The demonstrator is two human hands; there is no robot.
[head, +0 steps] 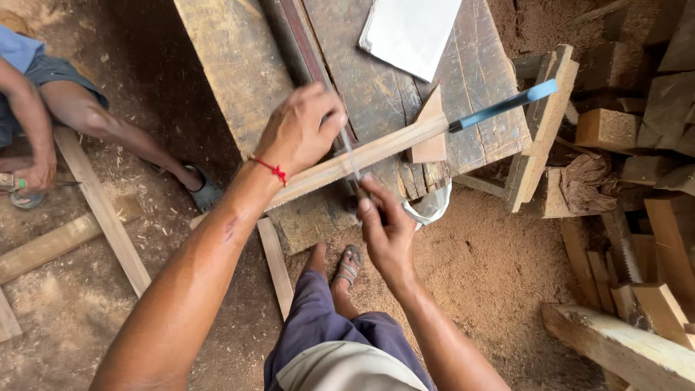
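Looking down from a head-worn camera, the nearest things are the person's own legs in dark blue trousers (pixel 326 333) and a sandalled foot (pixel 350 265) on a floor covered in sawdust (pixel 478 268).

Just beyond, both bare hands meet over a long thin saw blade (pixel 347 163) clamped between wooden strips. It lies diagonally across the near edge of a rough plank workbench (pixel 239 65), toothed edge facing near, with a blue handle (pixel 507 103) reaching far right past the bench.

The right hand (pixel 387 232) is clenched around what looks like the handle end of a slim metal file (pixel 350 156). The left hand (pixel 300 130), with a red thread (pixel 271 170) at its wrist, pinches the file's far end. The file crosses the toothed edge between them.

As a judgement: the blade is light, stiff along its length but springy sideways, and sharp on the toothed edge, so it is best taken by the blue handle or the wooden strips, never by the teeth. The file is hard, narrow and likely brittle, and a two-ended hold like this one would keep it level.

Farther across the bench lie a small wedge of wood (pixel 432 134) touching the saw and, at the far edge, a pale flat sheet (pixel 409 29).

To the right stand stacked timber offcuts (pixel 637 130). To the far left another person crouches, their hand (pixel 32 177) gripping something small beside loose wooden laths (pixel 101 210).
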